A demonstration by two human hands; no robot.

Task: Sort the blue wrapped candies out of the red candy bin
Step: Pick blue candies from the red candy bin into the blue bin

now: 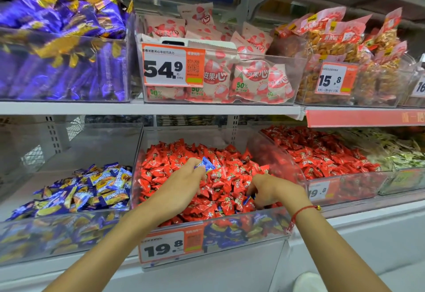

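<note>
My left hand [184, 182] pinched a blue candy [205, 164] above the red candy bin [230, 225]; my right hand [273, 191] pinched another [248, 199] near the front wall.

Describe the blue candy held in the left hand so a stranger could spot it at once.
Find the lower shelf's middle clear bin, heaped with red candies. Above that heap the left hand pinches one blue candy at its fingertips. It is the only blue-and-white wrapper raised above the red pile.
</note>
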